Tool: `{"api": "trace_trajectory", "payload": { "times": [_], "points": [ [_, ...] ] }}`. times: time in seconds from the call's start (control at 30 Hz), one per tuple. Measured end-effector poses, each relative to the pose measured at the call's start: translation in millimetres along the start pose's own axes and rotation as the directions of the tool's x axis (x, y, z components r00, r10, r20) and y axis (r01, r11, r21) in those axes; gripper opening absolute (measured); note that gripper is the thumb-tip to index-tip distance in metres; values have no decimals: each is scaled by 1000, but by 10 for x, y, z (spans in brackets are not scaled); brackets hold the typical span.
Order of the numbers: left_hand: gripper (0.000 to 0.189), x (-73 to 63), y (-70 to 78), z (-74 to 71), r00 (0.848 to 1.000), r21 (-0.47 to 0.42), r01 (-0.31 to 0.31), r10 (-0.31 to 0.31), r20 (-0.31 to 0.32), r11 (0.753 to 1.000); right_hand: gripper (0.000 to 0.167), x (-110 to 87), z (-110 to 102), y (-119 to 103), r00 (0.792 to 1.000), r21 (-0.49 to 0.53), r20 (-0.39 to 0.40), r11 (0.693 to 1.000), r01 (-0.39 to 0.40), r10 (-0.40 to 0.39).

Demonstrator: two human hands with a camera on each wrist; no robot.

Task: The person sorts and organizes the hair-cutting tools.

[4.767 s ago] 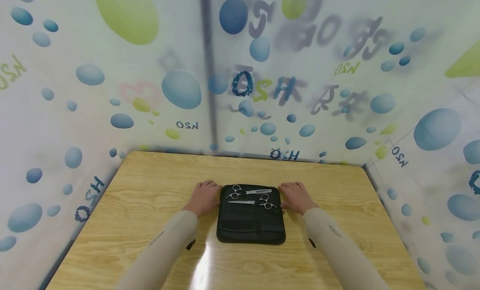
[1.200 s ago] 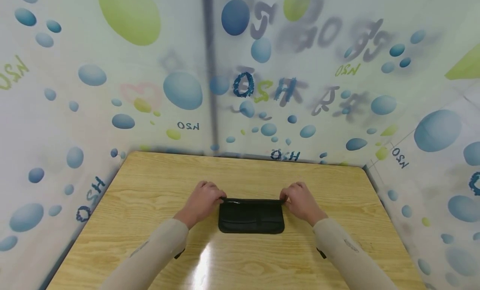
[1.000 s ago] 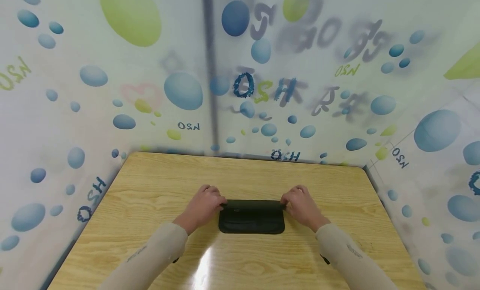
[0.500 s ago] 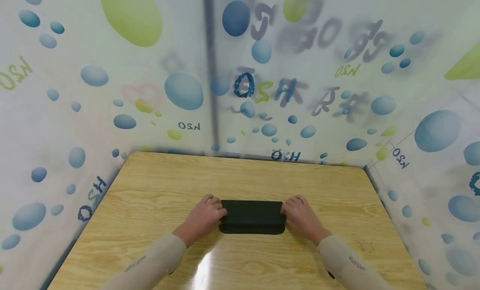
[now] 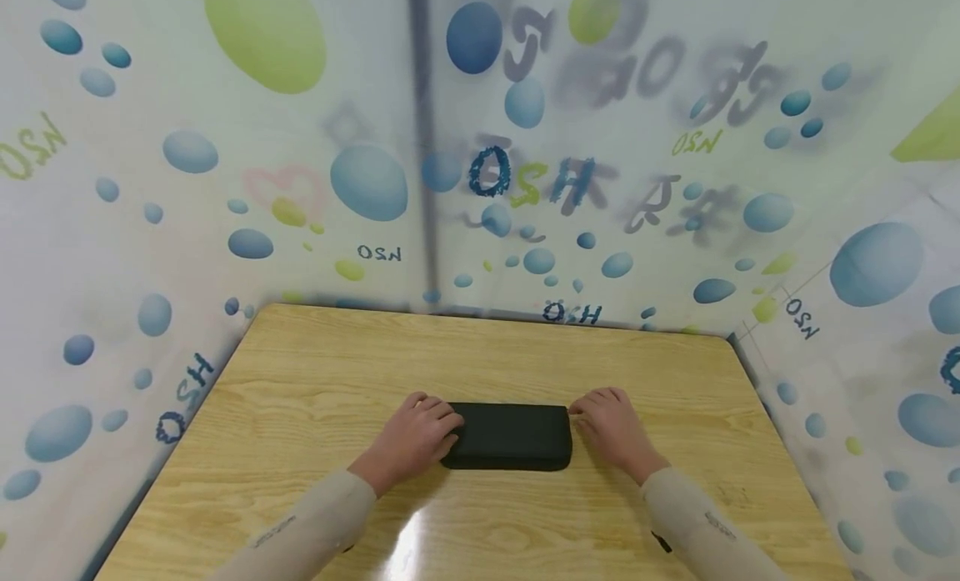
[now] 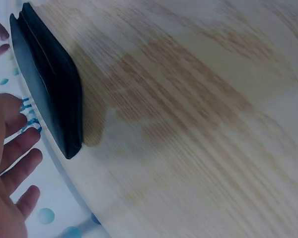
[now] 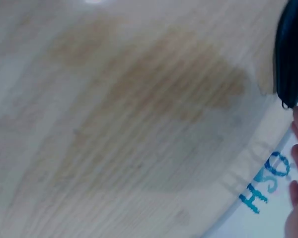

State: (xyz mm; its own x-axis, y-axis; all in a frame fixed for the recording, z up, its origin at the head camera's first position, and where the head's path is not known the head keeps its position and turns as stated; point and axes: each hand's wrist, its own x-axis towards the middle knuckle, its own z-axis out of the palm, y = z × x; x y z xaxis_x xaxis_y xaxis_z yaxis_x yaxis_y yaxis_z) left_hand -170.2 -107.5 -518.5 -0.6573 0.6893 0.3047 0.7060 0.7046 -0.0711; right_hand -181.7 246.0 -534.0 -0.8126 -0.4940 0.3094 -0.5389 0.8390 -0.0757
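Note:
A black zip-up scissor case (image 5: 513, 436) lies folded over on the wooden table, long side crosswise; the scissors inside it are hidden. My left hand (image 5: 420, 438) rests at its left end, fingertips over the top edge. The left wrist view shows that hand's fingers (image 6: 22, 171) loosely spread and not curled round the case (image 6: 49, 82), whose edges stand slightly apart. My right hand (image 5: 613, 431) is at the far right corner, fingertips by the case. In the right wrist view a small zip pull (image 7: 285, 105) hangs at the case's end, close to my fingertips.
The wooden table (image 5: 337, 356) reaches back to a printed sheet (image 5: 630, 189) with blue and green dots and lettering, which also encloses both sides. Light glares off the table (image 5: 405, 548) in front of the left hand.
The case lay spread with scissors showing; both hands lifted its far half and folded it towards me over the near half. The left hand has since slid onto the case; the right moved slightly outward.

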Motion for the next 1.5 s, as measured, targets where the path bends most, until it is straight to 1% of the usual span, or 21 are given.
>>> {"api": "trace_trajectory", "payload": {
  "times": [0.07, 0.1, 0.13, 0.23, 0.33, 0.4, 0.47, 0.63, 0.73, 0.8, 0.97, 1.1, 1.17, 1.23, 1.37, 1.5],
  "points": [
    [39, 33, 25, -1, 998, -17, 22, -21, 65, 1000, 16, 27, 2, 28, 998, -3, 22, 998, -60, 60],
    [49, 54, 41, -1, 994, -26, 32, -29, 108, 999, 16, 42, 1, 37, 996, -2, 36, 997, -83, 83],
    [59, 76, 57, 0, 988, -38, 45, -39, 152, 998, 16, 56, 6, 48, 993, -3, 53, 995, -101, 102],
    [83, 150, 109, 25, 962, -64, 71, -52, 269, 995, 16, 97, 33, 71, 983, 17, 112, 989, -145, 142],
    [99, 229, 158, 59, 946, -98, 80, -45, 320, 992, 16, 146, 80, 83, 974, 38, 164, 985, -167, 159],
    [104, 278, 186, 89, 937, -104, 82, -42, 346, 991, 16, 179, 115, 89, 968, 44, 192, 984, -174, 162],
    [103, 327, 209, 114, 925, -111, 93, -44, 379, 990, 15, 213, 140, 91, 962, 52, 218, 982, -182, 167],
    [100, 418, 242, 141, 882, -98, 148, -87, 463, 984, 13, 282, 174, 86, 943, 72, 267, 972, -225, 199],
    [101, 448, 250, 142, 867, -89, 173, -108, 486, 981, 10, 309, 187, 89, 932, 81, 282, 962, -262, 230],
    [101, 460, 255, 145, 862, -84, 179, -115, 494, 980, 9, 323, 190, 92, 928, 85, 283, 957, -276, 243],
    [100, 490, 268, 162, 859, -75, 181, -120, 498, 981, 4, 330, 177, 107, 927, 82, 279, 955, -285, 252],
    [99, 506, 279, 164, 851, -70, 188, -127, 510, 980, 7, 304, 164, 133, 929, 89, 279, 957, -276, 242],
    [98, 509, 280, 161, 848, -68, 191, -130, 514, 979, 7, 285, 153, 151, 935, 90, 274, 962, -259, 226],
    [98, 511, 279, 160, 847, -69, 193, -131, 515, 979, 6, 261, 134, 177, 945, 88, 256, 969, -230, 202],
    [97, 509, 283, 158, 850, -69, 191, -129, 511, 979, 5, 195, 98, 255, 962, 93, 220, 978, -186, 162],
    [96, 500, 284, 157, 852, -65, 185, -127, 507, 981, 5, 155, 92, 301, 962, 107, 234, 980, -170, 141]
  ]
}}
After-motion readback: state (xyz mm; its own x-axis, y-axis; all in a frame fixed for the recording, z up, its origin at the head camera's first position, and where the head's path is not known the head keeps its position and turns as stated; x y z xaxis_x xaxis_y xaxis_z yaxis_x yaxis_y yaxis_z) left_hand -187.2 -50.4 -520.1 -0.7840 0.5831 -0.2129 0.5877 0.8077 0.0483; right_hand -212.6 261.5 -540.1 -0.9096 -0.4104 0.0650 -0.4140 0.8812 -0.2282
